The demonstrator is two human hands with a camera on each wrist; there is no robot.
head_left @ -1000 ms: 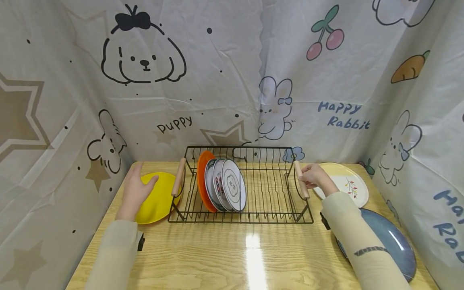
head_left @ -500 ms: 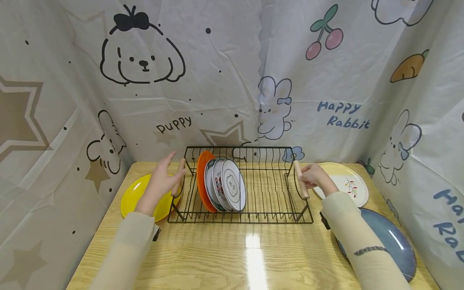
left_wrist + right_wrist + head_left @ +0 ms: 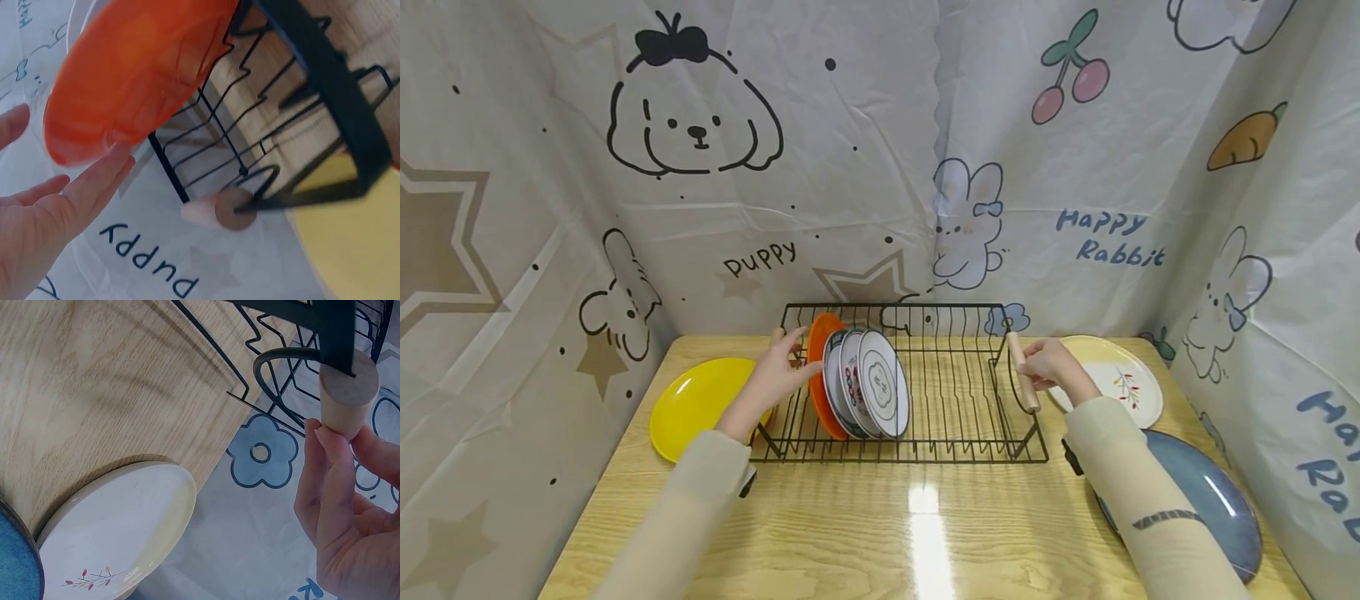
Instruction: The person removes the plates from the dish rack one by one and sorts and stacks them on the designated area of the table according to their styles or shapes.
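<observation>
A black wire dish rack (image 3: pixel 958 460) with wooden handles stands on the table. On its left side an orange plate (image 3: pixel 824 333) leans upright beside several white patterned plates (image 3: pixel 880 383). My left hand (image 3: pixel 772 372) reaches over the rack's left end, fingers spread and thumb apart, close to the orange plate's rim. In the left wrist view its fingertips (image 3: pixel 119 156) come up to the orange plate's edge; whether they touch is unclear. My right hand (image 3: pixel 1051 367) pinches the right wooden handle (image 3: pixel 347 403) between thumb and fingers.
A yellow plate (image 3: pixel 692 408) lies left of the rack, partly behind the left forearm. To the right lie a cream-and-white plate (image 3: pixel 1120 375) with a sprig pattern and a blue plate (image 3: pixel 1210 500), partly under the right sleeve. A printed curtain (image 3: pixel 865 125) hangs behind the table.
My left hand has moved right, from over the yellow plate, past the left handle, to the orange plate. The right hand stays on its handle.
</observation>
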